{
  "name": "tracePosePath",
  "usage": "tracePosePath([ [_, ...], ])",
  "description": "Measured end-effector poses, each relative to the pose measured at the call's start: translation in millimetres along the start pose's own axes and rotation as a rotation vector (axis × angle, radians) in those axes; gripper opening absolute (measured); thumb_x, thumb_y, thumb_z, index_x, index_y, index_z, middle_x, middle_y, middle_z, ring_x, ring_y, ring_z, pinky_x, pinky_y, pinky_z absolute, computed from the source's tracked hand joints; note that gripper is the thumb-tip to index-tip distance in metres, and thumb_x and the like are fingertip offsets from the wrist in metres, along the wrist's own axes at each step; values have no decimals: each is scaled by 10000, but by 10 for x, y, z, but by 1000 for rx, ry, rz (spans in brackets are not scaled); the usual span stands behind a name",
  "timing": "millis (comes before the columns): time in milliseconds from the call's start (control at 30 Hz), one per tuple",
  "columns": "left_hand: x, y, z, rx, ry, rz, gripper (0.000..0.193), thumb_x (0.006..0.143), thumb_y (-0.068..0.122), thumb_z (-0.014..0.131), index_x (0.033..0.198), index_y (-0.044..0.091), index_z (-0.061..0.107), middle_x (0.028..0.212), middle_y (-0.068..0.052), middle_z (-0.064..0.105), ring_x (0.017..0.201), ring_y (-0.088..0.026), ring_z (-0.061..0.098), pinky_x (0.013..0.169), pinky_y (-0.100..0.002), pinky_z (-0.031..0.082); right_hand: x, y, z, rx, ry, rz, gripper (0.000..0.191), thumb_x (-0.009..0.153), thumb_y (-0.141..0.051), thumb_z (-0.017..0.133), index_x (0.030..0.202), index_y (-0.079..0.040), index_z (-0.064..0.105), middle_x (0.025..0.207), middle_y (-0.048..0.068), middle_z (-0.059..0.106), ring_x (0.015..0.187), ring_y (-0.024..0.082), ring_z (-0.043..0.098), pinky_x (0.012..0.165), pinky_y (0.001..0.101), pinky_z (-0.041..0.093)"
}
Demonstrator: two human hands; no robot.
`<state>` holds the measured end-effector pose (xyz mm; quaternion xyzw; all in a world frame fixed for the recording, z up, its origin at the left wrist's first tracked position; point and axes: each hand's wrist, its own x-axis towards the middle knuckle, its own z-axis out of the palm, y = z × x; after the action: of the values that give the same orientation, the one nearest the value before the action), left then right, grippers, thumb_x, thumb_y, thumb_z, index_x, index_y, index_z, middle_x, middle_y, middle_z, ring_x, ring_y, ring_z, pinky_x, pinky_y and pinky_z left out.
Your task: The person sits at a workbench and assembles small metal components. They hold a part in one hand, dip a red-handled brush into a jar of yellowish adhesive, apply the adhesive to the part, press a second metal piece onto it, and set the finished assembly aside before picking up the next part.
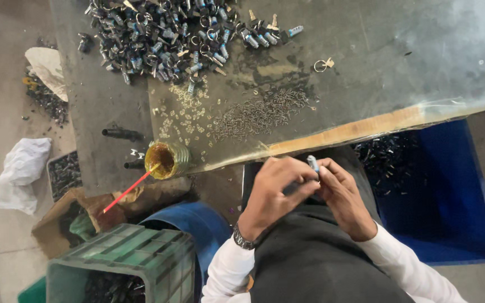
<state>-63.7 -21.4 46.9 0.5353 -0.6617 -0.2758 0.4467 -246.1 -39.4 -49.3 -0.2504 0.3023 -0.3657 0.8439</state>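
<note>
Holding a small lock cylinder (pixel 313 163) between both hands over our lap, we are working just below the table (pixel 422 67) edge. Our left hand (pixel 276 188) is closing around the body of the piece, fingers curled tight on it, and our right hand (pixel 341 193) is pinching at its top end, where the pale blue tip is sticking up between the thumbs. Whether anything is going into it we cannot tell; the fingers are hiding that.

We are judging the work as far from finished: a big pile of cylinders (pixel 158 33) with rings and keys is lying at the far side of the table, well apart from our hands. Nearer, a scatter of dark springs (pixel 262 112) and a patch of small brass bits (pixel 183 115) are lying loose, and one ring with a key (pixel 322 64) is lying alone.

A jar (pixel 166 160) of yellow grease with a red stick (pixel 127 192) in it is standing at the table's near corner. A blue bin (pixel 456 191) on our right is holding some dark parts, only partly filling it. A green crate (pixel 124 264) is sitting at our left.
</note>
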Motion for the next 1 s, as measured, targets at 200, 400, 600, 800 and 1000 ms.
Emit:
tracePosePath([
  [200,124,-470,82,325,141,-60,286,929,195,756,1197,106,710,1048,-25,644,958,-191,625,895,-349,452,-77,-1,-169,44,-3,52,243,1001,-199,606,1194,-53,589,974,-4,609,860,99,607,799,297,537],
  [400,152,-699,214,557,87,106,366,855,270,814,1176,114,731,1032,-17,605,965,-212,578,910,-384,355,121,198,-230,-367,151,26,264,961,-136,669,1199,-22,653,919,-6,637,824,98,601,721,270,518],
  [600,-150,-628,167,455,177,73,186,892,116,802,1064,153,742,1006,9,668,966,-178,629,932,-374,393,287,278,-329,-1302,204,-202,242,879,-174,737,1109,-97,728,959,90,684,867,242,666,762,367,524],
  [800,-450,-372,94,51,285,-181,114,916,31,749,1022,75,749,993,-57,716,930,-224,685,828,-329,548,653,481,-110,-1569,-49,-591,306,858,-217,683,1145,-120,723,1097,151,686,1069,374,620,913,475,502],
  [1000,-723,-378,144,-153,300,-282,110,921,1,752,1027,26,743,955,-78,732,773,-143,683,669,-254,529,826,743,105,-1767,-129,-698,269,728,-246,702,965,-118,695,1055,139,694,1105,367,623,889,513,494],
])
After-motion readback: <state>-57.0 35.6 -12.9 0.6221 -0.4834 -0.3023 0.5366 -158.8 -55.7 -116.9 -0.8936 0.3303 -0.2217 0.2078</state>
